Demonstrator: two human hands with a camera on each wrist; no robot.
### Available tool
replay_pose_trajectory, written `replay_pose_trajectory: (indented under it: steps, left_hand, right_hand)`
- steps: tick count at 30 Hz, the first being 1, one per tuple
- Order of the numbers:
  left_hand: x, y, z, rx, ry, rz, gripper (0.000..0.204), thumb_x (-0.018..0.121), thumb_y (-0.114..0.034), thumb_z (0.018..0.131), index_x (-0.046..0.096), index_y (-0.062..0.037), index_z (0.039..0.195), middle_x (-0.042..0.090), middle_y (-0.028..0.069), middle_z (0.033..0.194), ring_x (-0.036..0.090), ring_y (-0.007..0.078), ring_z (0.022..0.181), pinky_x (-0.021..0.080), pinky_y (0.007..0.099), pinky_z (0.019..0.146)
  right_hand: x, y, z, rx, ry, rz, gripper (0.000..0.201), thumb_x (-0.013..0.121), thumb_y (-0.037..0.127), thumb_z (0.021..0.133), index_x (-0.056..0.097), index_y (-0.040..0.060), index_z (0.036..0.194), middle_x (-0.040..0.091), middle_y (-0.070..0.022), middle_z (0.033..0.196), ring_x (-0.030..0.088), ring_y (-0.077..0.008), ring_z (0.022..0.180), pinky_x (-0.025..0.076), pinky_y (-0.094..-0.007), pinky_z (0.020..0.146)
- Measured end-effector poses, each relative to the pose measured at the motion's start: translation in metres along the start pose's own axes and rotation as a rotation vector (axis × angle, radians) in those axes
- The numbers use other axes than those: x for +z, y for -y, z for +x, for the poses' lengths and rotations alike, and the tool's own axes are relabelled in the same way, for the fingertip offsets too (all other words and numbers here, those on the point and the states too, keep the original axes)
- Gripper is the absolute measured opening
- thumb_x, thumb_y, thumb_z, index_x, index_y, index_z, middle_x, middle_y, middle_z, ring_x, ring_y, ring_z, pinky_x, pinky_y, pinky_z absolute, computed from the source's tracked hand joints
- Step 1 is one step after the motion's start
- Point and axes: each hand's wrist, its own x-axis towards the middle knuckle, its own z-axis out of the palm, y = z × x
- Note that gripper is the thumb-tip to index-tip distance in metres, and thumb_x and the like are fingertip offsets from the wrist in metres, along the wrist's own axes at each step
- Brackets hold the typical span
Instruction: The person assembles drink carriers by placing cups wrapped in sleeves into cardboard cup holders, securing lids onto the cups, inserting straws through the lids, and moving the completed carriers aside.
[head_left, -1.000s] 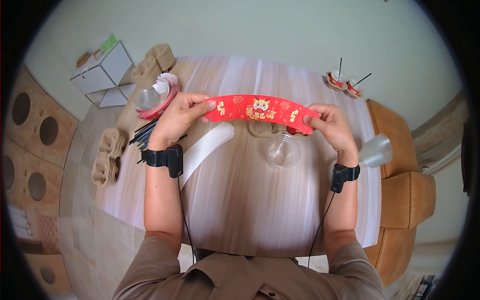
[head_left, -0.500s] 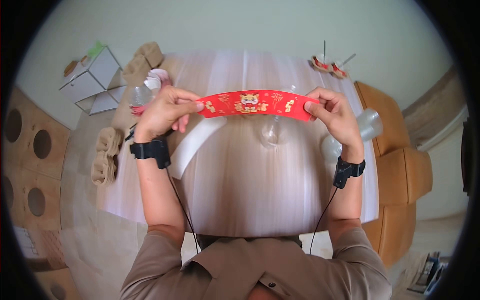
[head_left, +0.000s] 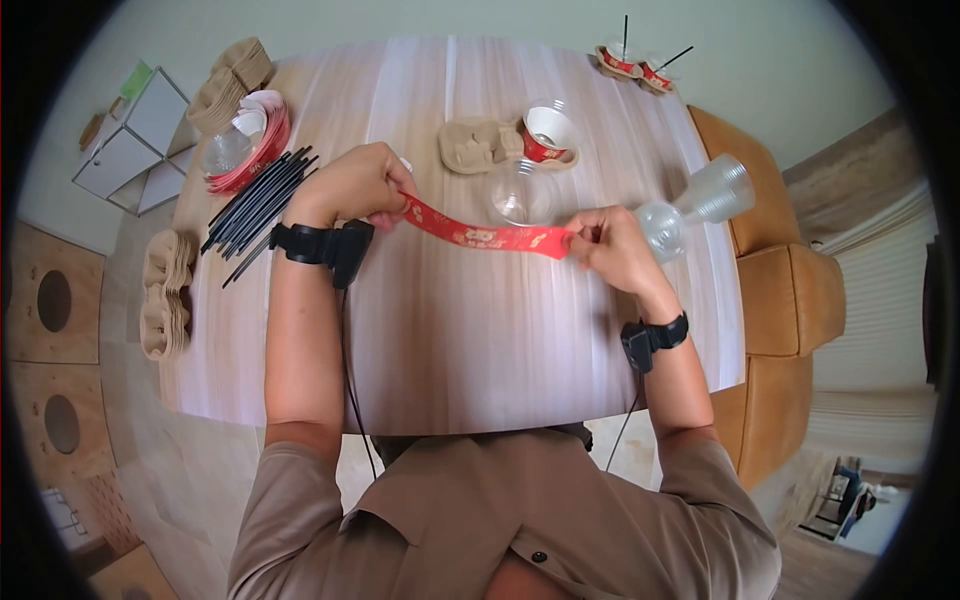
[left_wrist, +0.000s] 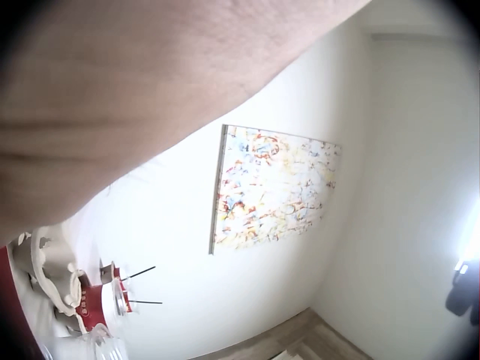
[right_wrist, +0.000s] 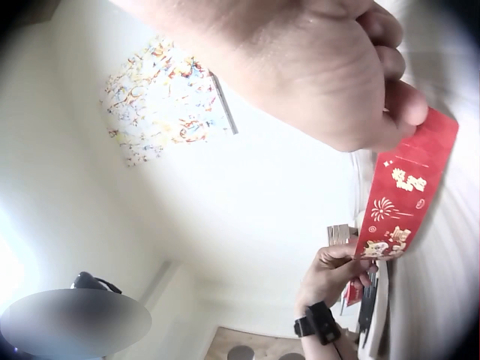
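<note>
Left hand (head_left: 358, 188) pinches left end of red strip (head_left: 480, 236), right hand (head_left: 612, 245) pinches right end, thumb against fingers. Strip bows between them, over mid-table (head_left: 480, 340), just nearer than a clear cup (head_left: 522, 192). Farther: carrier (head_left: 466, 148), red-sleeved cup (head_left: 543, 147) at its right. Black straws (head_left: 255, 210) left of left hand; stacked clear cups (head_left: 718, 188) right of right hand.
</note>
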Motion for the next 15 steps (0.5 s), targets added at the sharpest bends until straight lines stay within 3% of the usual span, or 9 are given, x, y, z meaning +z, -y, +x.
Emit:
replay_pose_trajectory:
  steps: [2, 5, 7, 8, 10, 14, 15]
  left_hand:
    - [0.003, 0.002, 0.007, 0.0, -0.035, -0.007, 0.009, 0.076, 0.001, 0.093, 0.083, 0.0055, 0.094, 0.078, 0.0087, 0.079, 0.076, 0.015, 0.069, 0.061, 0.0278, 0.063]
    - [0.008, 0.001, 0.012, 0.006, -0.042, -0.006, 0.012, 0.073, 0.003, 0.092, 0.083, 0.0066, 0.094, 0.075, 0.0089, 0.073, 0.072, 0.0122, 0.064, 0.058, 0.027, 0.06]
    - [0.012, -0.003, 0.013, 0.009, -0.069, 0.009, 0.012, 0.073, 0.003, 0.092, 0.083, 0.0065, 0.094, 0.075, 0.0089, 0.072, 0.071, 0.0122, 0.063, 0.057, 0.0272, 0.059]
    - [0.013, -0.004, 0.014, 0.01, -0.089, 0.026, 0.012, 0.073, 0.002, 0.092, 0.083, 0.0063, 0.094, 0.075, 0.0089, 0.072, 0.071, 0.0122, 0.063, 0.056, 0.0273, 0.058]
    - [0.015, -0.004, 0.017, 0.007, -0.093, 0.022, 0.011, 0.073, 0.002, 0.092, 0.083, 0.0063, 0.094, 0.075, 0.0088, 0.072, 0.071, 0.0123, 0.063, 0.056, 0.0276, 0.058]
    - [0.017, -0.004, 0.019, 0.002, -0.109, 0.02, 0.01, 0.073, 0.001, 0.092, 0.083, 0.0064, 0.092, 0.075, 0.009, 0.072, 0.072, 0.0127, 0.063, 0.056, 0.0278, 0.058]
    - [0.016, -0.005, 0.019, -0.002, -0.109, 0.018, 0.01, 0.073, 0.001, 0.092, 0.083, 0.0064, 0.092, 0.075, 0.009, 0.072, 0.072, 0.0127, 0.063, 0.056, 0.0278, 0.058]
  right_hand:
    - [0.002, -0.007, 0.013, 0.007, -0.031, -0.018, 0.012, 0.074, 0.007, 0.097, 0.085, 0.0011, 0.096, 0.069, -0.0025, 0.067, 0.063, -0.0112, 0.064, 0.051, -0.032, 0.062]
    - [0.001, -0.01, 0.03, -0.001, -0.108, -0.009, 0.023, 0.068, 0.014, 0.1, 0.082, -0.002, 0.091, 0.072, -0.0061, 0.068, 0.065, -0.0133, 0.061, 0.052, -0.0341, 0.061]
    - [-0.001, 0.0, 0.039, 0.182, -0.128, 0.261, 0.038, 0.07, 0.027, 0.104, 0.08, -0.0047, 0.086, 0.072, -0.0095, 0.068, 0.066, -0.0149, 0.059, 0.053, -0.0359, 0.061]
    - [-0.002, 0.008, 0.042, 0.177, -0.128, 0.258, 0.038, 0.07, 0.027, 0.104, 0.08, -0.0047, 0.086, 0.072, -0.0095, 0.068, 0.066, -0.0149, 0.059, 0.053, -0.0359, 0.061]
    - [-0.004, 0.024, 0.045, 0.211, -0.171, 0.133, 0.05, 0.073, 0.039, 0.106, 0.078, -0.0066, 0.084, 0.072, -0.0135, 0.068, 0.066, -0.0184, 0.056, 0.054, -0.0392, 0.061]
    - [0.0, 0.045, 0.049, 0.168, -0.217, -0.061, 0.052, 0.081, 0.043, 0.102, 0.076, -0.0051, 0.083, 0.072, -0.0149, 0.069, 0.067, -0.024, 0.059, 0.055, -0.0419, 0.064]
    - [0.002, 0.045, 0.051, 0.097, -0.228, -0.132, 0.045, 0.082, 0.037, 0.1, 0.076, -0.0043, 0.083, 0.072, -0.0157, 0.07, 0.068, -0.0263, 0.062, 0.055, -0.0432, 0.066]
